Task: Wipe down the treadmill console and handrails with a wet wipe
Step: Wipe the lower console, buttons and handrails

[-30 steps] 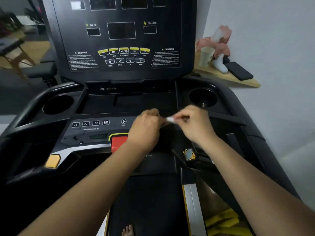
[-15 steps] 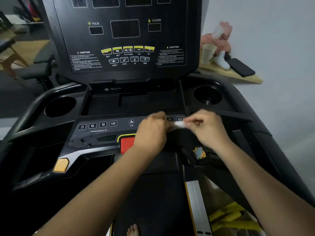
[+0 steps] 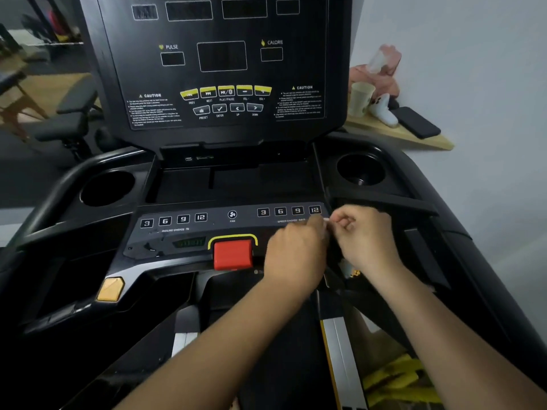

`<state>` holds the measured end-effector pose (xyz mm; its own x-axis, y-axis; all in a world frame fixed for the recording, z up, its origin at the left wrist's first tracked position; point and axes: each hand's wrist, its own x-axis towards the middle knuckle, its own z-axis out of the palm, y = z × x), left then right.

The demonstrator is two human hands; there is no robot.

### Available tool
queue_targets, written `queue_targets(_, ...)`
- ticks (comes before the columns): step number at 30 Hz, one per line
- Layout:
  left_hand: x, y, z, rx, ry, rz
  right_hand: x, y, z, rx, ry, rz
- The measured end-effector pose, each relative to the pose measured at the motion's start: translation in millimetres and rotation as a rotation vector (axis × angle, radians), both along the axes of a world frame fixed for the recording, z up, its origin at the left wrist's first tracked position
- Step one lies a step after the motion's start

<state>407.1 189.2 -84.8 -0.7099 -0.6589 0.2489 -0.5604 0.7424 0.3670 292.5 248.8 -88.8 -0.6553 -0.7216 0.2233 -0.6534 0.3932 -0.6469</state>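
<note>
Both grips are closed in a pinch: my left grip (image 3: 296, 255) and right grip (image 3: 367, 235) hold the small white wet wipe (image 3: 326, 220) between them, just over the speed buttons (image 3: 288, 211). Wiping looks unstarted to me; console (image 3: 222, 113) and handrails (image 3: 47, 199) remain.

cup holder (image 3: 108, 187) left of tray (image 3: 236, 182) | shelf (image 3: 393, 134) right of console (image 3: 222, 69)

The upright console panel (image 3: 299, 69) reads PULSE, CALORIE, CAUTION twice, PREV, NEXT, PLAY/PAUSE, PRESET, ENTER. The near button strip (image 3: 216, 229) shows 3, 6, 9, 12 twice, FAN, INCLINE CHOICE.
</note>
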Motion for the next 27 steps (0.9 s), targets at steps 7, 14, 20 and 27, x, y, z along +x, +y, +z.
queue_targets(7, 6, 5, 0, 0.941, 0.360, 0.099, 1, 33, -2, 0.050, 0.058, 0.203)
queue_targets(14, 17, -9, -2, -0.184, -0.004, -0.141, -23, -23, 6, -0.029, 0.182, 0.188)
queue_targets(20, 56, -17, -28, -0.365, -0.106, -0.243, -1, 17, -11, -0.006, 0.259, 0.297)
queue_targets(27, 60, -23, -26, -0.284, -0.101, -0.282, -30, -8, -4, 0.057, 0.360, 0.305)
